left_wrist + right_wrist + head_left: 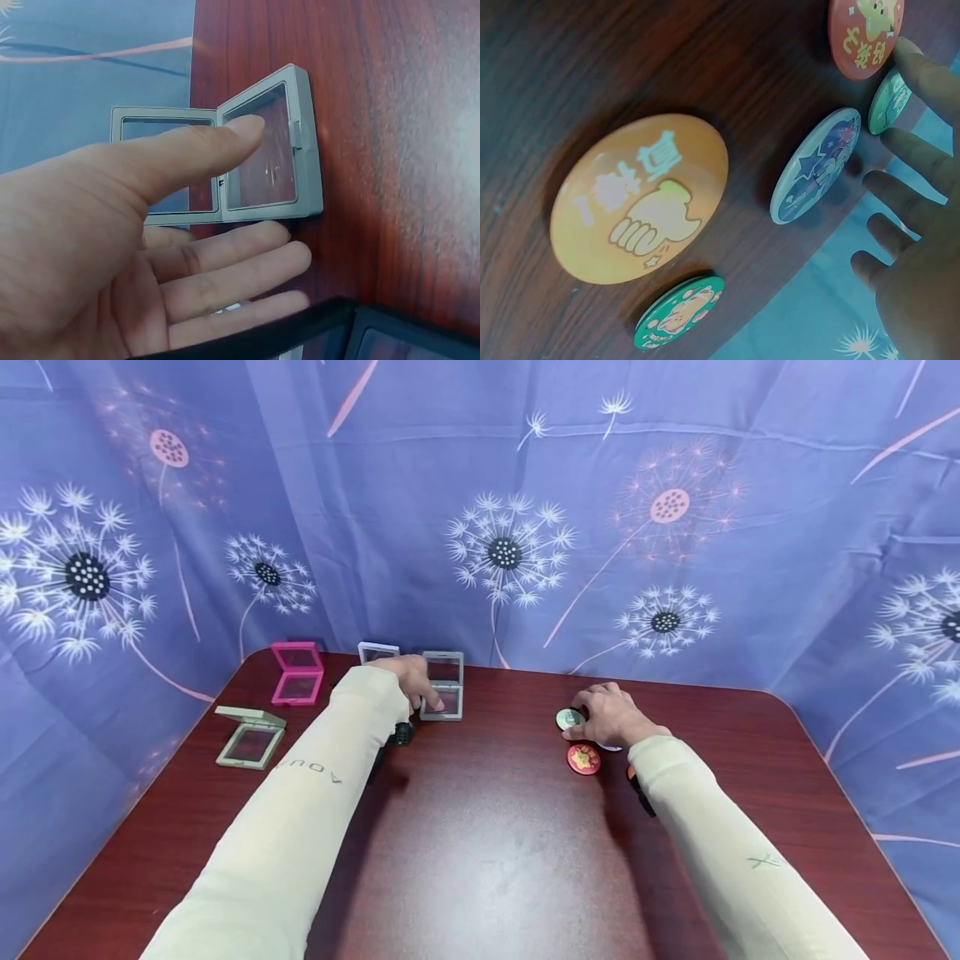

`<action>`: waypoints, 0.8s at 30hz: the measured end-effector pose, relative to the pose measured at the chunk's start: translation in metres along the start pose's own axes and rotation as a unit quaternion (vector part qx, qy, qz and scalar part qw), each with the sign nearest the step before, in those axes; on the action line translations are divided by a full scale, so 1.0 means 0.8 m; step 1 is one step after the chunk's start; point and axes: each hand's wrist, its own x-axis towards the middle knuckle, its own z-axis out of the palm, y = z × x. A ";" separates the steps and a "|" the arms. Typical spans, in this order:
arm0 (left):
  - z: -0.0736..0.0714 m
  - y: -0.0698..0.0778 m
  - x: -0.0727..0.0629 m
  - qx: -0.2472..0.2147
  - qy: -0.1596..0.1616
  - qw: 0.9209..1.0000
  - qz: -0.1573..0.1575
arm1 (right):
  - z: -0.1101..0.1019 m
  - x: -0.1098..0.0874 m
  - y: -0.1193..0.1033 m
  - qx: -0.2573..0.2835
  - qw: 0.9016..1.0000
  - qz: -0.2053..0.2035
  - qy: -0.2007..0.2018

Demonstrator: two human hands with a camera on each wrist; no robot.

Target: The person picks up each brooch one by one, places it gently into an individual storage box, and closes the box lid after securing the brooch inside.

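My left hand (408, 681) is at an opened grey display case (442, 712) with clear windows. In the left wrist view, the thumb (217, 146) lies across the case's window and the other fingers extend loosely beside its edge. My right hand (611, 714) has thumb and index finger at opposite edges of a pale green round badge (569, 718), pinching it. Closest to that badge is a red badge (583, 759) with a yellow figure. In the right wrist view, a white-rimmed badge with a star picture (817, 166) lies below the other fingers.
An orange thumbs-up badge (641, 199) and a dark green badge (680, 311) lie near the right wrist. Opened pink (297, 673), light green (251, 739) and white (378, 649) cases stand at the left; a black case (330, 330) sits under the left arm. A blue patterned curtain (420, 568) hangs behind.
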 end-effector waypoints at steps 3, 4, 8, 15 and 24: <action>0.004 0.004 0.002 0.016 0.001 1.000 0.005 | 0.000 -0.001 0.001 0.003 1.000 -0.001 0.000; 0.005 0.005 0.003 0.017 -0.001 1.000 0.006 | 0.001 -0.002 0.002 0.004 1.000 -0.001 0.000; 0.008 0.009 0.003 0.025 -0.007 1.000 0.007 | 0.002 -0.001 0.005 0.009 1.000 -0.003 -0.001; 0.014 0.015 0.000 0.007 -0.014 1.000 0.013 | 0.003 0.000 0.006 0.012 1.000 -0.002 -0.005; 0.027 0.035 -0.004 -0.023 -0.011 1.000 0.007 | 0.000 0.000 0.004 0.015 1.000 0.006 -0.005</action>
